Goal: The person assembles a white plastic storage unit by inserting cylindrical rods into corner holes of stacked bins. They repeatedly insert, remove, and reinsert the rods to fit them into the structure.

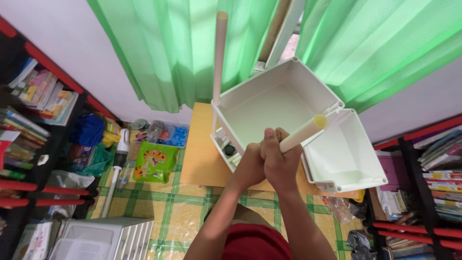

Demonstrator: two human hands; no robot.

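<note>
Seen from above, a person's two bare hands meet around a cream-coloured plastic tube (302, 133) at the near corner of a white plastic bin (269, 106). The right hand (283, 161) is wrapped tight around the tube's lower part, fingers fully curled on it, while the left hand (250, 161) presses against the right one, its fingers folded; whether they reach the tube itself cannot be told. The tube slants up and to the right from the fists, its open yellowish end just above the seam between the white bin and a second white bin (344, 159) that sits touching it on the right, slightly nearer.

A second, longer tube (219, 53) stands upright at the left corner of the first bin, rising in front of the green curtains (159, 48) that hang on the far wall. Both bins sit over a light wooden table (199, 154), which stands on a floor of yellow and green checked tiles (168, 212).

To the left of the table, on the floor, lie a green bag with a tiger picture (155, 161), a blue tray of small items (175, 136) and a white bottle (123, 142). Dark shelves with red edges (38, 101), crowded with books, line the left side; similar shelves (428, 183) stand on the right. A grey-white drawer unit (103, 238) sits at the near left.
</note>
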